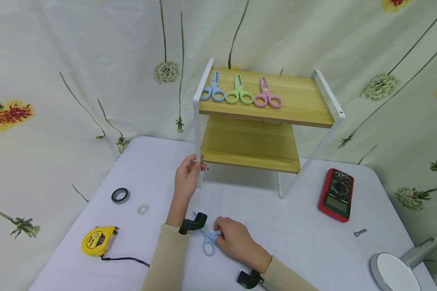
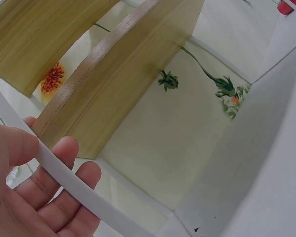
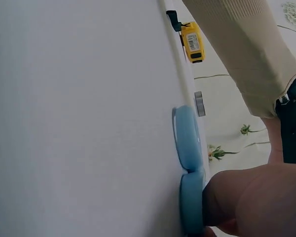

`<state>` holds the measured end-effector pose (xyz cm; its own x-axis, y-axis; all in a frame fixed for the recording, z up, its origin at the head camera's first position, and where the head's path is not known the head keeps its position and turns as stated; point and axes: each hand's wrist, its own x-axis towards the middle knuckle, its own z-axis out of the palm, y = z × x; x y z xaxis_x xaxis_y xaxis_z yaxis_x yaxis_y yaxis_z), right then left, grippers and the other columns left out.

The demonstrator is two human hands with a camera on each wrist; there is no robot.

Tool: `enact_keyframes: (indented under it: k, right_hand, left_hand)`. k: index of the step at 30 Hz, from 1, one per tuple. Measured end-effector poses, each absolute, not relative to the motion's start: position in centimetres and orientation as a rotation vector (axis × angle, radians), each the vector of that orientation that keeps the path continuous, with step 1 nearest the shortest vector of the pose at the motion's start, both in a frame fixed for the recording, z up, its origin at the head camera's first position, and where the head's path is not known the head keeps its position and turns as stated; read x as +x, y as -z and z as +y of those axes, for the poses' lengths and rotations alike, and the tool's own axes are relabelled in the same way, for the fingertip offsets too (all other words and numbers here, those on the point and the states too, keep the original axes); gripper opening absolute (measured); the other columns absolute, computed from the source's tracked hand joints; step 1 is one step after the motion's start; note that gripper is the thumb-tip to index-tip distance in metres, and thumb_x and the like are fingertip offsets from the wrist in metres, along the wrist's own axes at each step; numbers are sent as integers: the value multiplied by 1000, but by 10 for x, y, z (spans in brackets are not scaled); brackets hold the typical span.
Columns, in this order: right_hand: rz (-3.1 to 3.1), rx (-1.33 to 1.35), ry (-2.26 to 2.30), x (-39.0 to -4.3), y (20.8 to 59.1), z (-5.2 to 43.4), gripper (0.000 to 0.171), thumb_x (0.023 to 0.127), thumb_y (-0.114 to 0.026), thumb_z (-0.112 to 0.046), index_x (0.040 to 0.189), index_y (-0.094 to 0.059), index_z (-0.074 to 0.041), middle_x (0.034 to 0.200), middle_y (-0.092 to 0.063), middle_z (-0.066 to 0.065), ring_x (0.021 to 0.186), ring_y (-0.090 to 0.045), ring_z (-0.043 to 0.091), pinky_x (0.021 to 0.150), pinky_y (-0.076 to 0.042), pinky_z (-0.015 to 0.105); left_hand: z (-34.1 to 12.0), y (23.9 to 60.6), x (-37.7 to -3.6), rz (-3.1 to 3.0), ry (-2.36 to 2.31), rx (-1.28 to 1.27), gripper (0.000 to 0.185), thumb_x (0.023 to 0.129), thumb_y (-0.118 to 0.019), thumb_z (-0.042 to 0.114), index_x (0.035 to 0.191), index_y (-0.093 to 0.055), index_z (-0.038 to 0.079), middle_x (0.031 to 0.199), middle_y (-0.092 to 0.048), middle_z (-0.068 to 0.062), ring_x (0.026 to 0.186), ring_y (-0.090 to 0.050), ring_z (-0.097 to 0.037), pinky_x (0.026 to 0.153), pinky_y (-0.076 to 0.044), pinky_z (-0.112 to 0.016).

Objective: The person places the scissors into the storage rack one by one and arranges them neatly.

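My left hand [image 1: 185, 178] grips the white left post [image 1: 197, 133] of a two-tier shelf with wooden boards [image 1: 251, 141]. In the left wrist view the thumb and fingers lie on either side of that white bar [image 2: 69, 185]. My right hand [image 1: 236, 240] holds a handle loop of blue scissors [image 1: 207, 234] lying on the table; their blades are partly hidden by my left wrist camera. The blue loops [image 3: 188, 138] show beside the fingers in the right wrist view. On the top board lie blue scissors [image 1: 214, 83], green scissors [image 1: 238, 89] and pink scissors [image 1: 265, 91], side by side.
At the left are a yellow tape measure [image 1: 96, 241], a black-and-metal bearing [image 1: 114, 197] and a pale washer [image 1: 139, 209]. A red multimeter [image 1: 336, 195], a bolt [image 1: 359, 232] and a shower head [image 1: 395, 273] lie to the right. Flowered cloth [image 1: 131, 72] hangs behind.
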<state>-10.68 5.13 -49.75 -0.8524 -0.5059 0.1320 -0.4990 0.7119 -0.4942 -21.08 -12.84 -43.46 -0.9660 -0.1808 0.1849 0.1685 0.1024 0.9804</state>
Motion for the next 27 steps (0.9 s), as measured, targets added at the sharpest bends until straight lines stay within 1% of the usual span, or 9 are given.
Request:
enact_keyframes:
  k: [6,11,14,17,19,24,27]
  right_hand:
    - [2843,-831,777,-103,487,56,22,78,-66,-5,100,-62,-10,74,-56,-6,64,-44,5,59,-38,21]
    - [2699,-854,809,-103,482,59,26,83,-62,-4,109,-59,-9,76,-57,-6,67,-45,6,64,-42,22]
    - [2581,-867,829,-104,480,62,31,85,-60,-5,116,-58,-10,72,-51,-9,64,-43,4,62,-39,21]
    - [2492,-858,852,-105,479,65,37,86,-59,-6,123,-56,-11,66,-44,-11,58,-38,2,57,-33,19]
    - [2461,-852,866,-106,479,66,39,86,-59,-6,125,-54,-12,65,-42,-12,56,-36,2,55,-30,19]
    - [2448,-854,902,-108,479,68,42,86,-56,-3,127,-52,-13,72,-47,-11,60,-38,2,58,-33,19]
    - [2434,-844,938,-110,481,68,42,87,-53,-1,127,-55,-14,72,-48,-11,59,-39,1,59,-33,18]
  left_hand:
    - [-128,434,-211,-2127,1945,14,28,105,-48,5,128,-65,2,101,-70,-26,88,-64,-5,101,-46,-39]
    - [-128,435,-210,-2133,1936,15,28,105,-48,5,128,-65,3,102,-70,-27,88,-65,-4,101,-47,-40]
    - [-128,435,-210,-2135,1936,25,28,105,-48,5,127,-65,3,101,-71,-26,88,-65,-5,100,-46,-39]
    - [-128,435,-210,-2134,1937,28,28,105,-48,5,127,-65,3,100,-71,-25,88,-65,-5,100,-45,-39]
    - [-128,435,-211,-2134,1939,25,28,105,-48,6,127,-65,4,100,-71,-25,88,-64,-5,100,-45,-39]
    - [-129,435,-211,-2135,1938,14,28,105,-48,6,128,-65,3,102,-71,-26,88,-64,-2,100,-46,-38]
    - [-129,435,-211,-2137,1935,8,29,105,-48,5,128,-65,3,103,-70,-27,87,-64,-1,101,-47,-39]
